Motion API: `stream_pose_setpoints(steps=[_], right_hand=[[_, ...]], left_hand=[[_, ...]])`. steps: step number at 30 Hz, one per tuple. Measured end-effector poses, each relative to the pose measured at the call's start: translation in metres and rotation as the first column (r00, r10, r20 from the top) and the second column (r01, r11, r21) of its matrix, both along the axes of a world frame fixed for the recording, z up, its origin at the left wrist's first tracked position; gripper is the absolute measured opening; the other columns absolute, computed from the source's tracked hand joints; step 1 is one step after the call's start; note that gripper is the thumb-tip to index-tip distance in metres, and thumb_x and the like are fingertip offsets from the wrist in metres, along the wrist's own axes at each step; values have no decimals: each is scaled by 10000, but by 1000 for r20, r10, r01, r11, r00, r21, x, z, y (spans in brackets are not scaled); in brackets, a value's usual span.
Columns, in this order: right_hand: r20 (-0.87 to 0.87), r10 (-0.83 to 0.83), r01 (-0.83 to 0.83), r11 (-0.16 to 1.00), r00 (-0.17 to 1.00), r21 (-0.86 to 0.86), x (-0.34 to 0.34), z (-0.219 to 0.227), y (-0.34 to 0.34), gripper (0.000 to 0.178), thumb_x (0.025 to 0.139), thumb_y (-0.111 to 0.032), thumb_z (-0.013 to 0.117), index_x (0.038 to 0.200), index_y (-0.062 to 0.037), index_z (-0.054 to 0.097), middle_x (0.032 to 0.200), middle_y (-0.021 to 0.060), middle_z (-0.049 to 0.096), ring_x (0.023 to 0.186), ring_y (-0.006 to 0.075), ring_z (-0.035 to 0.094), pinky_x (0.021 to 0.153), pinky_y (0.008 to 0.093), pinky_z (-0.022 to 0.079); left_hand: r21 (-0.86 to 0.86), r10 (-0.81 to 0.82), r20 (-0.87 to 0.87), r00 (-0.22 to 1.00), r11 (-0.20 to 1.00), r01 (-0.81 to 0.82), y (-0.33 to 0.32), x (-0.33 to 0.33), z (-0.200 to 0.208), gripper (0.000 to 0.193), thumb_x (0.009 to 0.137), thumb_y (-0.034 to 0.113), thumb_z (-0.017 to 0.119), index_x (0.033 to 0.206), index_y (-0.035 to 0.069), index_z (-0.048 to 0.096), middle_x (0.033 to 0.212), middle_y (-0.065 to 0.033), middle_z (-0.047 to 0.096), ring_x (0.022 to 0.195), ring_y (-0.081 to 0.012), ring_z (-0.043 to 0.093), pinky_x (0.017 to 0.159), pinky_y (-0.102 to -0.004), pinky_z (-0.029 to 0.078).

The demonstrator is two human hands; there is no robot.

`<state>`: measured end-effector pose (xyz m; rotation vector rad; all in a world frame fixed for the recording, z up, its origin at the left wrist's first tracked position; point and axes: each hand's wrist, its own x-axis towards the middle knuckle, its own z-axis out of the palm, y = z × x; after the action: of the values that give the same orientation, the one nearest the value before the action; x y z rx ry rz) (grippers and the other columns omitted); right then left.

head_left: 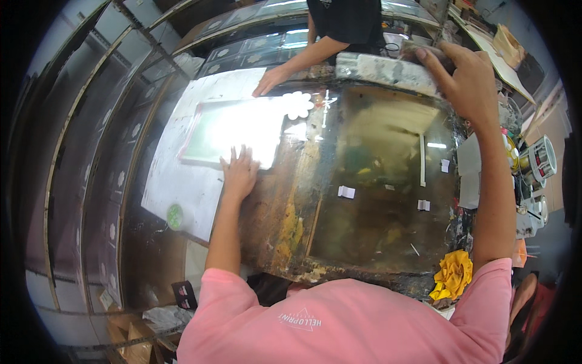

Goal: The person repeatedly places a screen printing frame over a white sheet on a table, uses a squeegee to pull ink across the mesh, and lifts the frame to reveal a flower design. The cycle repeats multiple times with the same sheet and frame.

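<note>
My left hand lies with fingers spread on the near edge of a shiny, pale green-tinted rectangular panel. Glare washes out much of that panel, which rests on a large white sheet. At its far right corner is a white flower shape. My right hand reaches to the far right and is closed round the end of a thick, stained whitish bar; its far fingers are partly hidden. Below the bar is a dark, glossy board with small folded white tabs.
Across the table, a person in black has a hand at the panel's far edge. A green round dish sits on the white sheet. A crumpled yellow cloth lies near my right arm. Racks stand left; pots stand right.
</note>
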<state>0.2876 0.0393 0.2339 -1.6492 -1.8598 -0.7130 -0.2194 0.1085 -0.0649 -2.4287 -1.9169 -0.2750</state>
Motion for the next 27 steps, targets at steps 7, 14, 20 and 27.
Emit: stream_pose_setpoints(steps=[7, 14, 20, 27], right_hand=[[12, -27, 27, 999, 1000, -42, -4, 0, -6, 610, 1013, -604, 624, 880, -17, 722, 822, 185, 721, 798, 385, 646, 872, 452, 429], [3, 59, -59, 995, 998, 77, 0, -3, -1, 569, 1011, -571, 648, 1002, -19, 784, 903, 202, 746, 825, 378, 654, 867, 450, 432], [-1, 54, -53, 998, 999, 31, 6, -1, 1, 570, 1012, -599, 631, 942, -49, 762, 783, 181, 731, 769, 362, 702, 860, 490, 445], [-34, 126, -125, 991, 991, 43, 10, -1, 3, 674, 1023, -649, 574, 870, -25, 779, 745, 187, 740, 766, 360, 737, 962, 514, 449]], left_hand=[[-116, 103, 123, 987, 989, -89, 18, -3, 39, 503, 1149, 394, 391, 1533, 152, 609, 1616, -112, 565, 1533, -379, 462, 1276, -749, 68], [-258, -101, 4, 995, 961, 98, 12, 49, 88, 512, 1151, 444, 402, 1414, 139, 718, 1459, -113, 696, 1483, -352, 529, 1319, -648, 112], [-166, -458, 50, 888, 873, 459, -70, 206, 32, 1049, 945, 879, 441, 1622, 80, 501, 1701, -268, 385, 1602, -457, 307, 1294, -705, 57], [-73, -587, 122, 800, 799, 597, -119, 349, 23, 1214, 818, 963, 539, 1647, 79, 462, 1730, -300, 310, 1625, -490, 234, 1266, -748, -42]])
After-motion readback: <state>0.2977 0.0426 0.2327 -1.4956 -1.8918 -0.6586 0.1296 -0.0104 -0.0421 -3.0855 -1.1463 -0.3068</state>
